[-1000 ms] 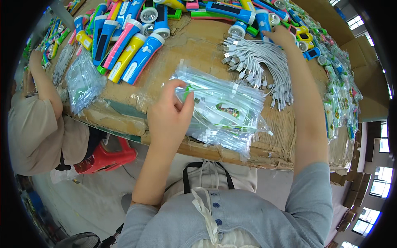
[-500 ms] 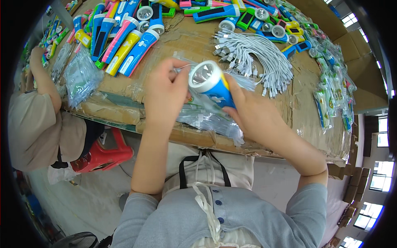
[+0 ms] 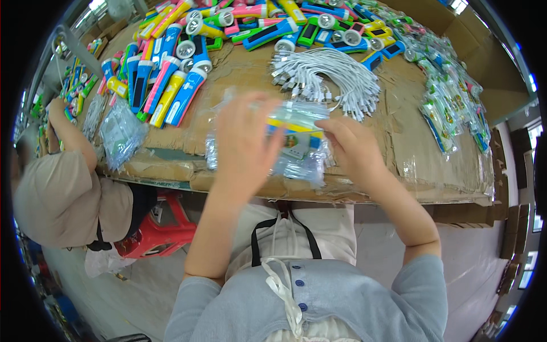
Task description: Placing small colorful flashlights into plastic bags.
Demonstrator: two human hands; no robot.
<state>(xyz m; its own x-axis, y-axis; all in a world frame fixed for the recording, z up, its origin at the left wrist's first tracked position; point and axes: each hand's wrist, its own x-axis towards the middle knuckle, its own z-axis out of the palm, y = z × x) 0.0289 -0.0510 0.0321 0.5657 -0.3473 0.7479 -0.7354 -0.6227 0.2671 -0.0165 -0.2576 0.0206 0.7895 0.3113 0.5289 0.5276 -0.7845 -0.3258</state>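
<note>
A clear plastic bag [image 3: 305, 113] lies at the near middle of the table, with a blue and yellow flashlight [image 3: 314, 141] and a printed card [image 3: 295, 146] showing through it. My right hand [image 3: 356, 147] pinches the bag's right edge between thumb and fingers. Over the bag's left side is my left hand [image 3: 248, 142], smeared by motion, so its grip cannot be made out. More flat clear bags [image 3: 305, 171] lie beneath. Just beyond sits a bundle of white charging cables [image 3: 347, 77].
Several colourful flashlights [image 3: 185, 97] lie at the left and in a heap along the back. Bagged flashlights [image 3: 453, 111] pile up at the right. Another stack of clear bags [image 3: 121, 134] is at the left, near a co-worker [image 3: 62, 188] by a red stool [image 3: 162, 231].
The flashlight, held up in my right hand before, is now low and inside the clear bag. My right hand has moved to the bag's edge; my left is in motion over it.
</note>
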